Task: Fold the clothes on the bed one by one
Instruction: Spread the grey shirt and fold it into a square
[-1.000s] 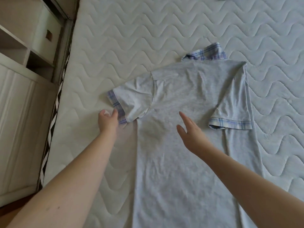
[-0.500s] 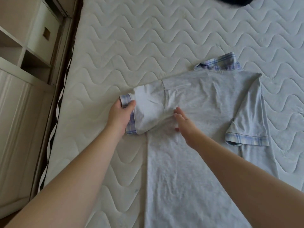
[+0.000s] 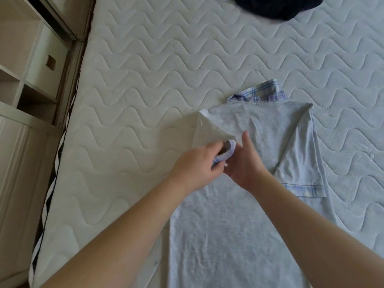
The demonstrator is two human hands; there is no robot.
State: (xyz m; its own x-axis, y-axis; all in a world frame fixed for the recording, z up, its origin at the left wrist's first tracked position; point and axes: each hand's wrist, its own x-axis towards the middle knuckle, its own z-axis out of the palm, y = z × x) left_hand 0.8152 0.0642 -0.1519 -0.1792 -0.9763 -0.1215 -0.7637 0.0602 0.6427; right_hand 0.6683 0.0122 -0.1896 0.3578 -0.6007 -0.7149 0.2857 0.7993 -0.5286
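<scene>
You had the grey shirt [image 3: 239,215] lying back-up across the middle of the bed [image 3: 145,69], its plaid collar [image 3: 259,93] pointing to 12 o'clock. The sleeve at 3 o'clock [image 3: 299,163] already lay folded in over the body. Your left hand [image 3: 195,167] pinched the plaid cuff [image 3: 291,187] of the other sleeve, drawn in over the body from the 9 o'clock side. Your right hand [image 3: 247,163] rested flat on the cloth just beside it, fingers straight, holding nothing. By my reading, you were midway through the first folds: that sleeve was not yet laid down, and the length of the body remained unfolded. A dark garment [image 3: 276,7] waited at 12 o'clock, well apart, apparently unfolded.
</scene>
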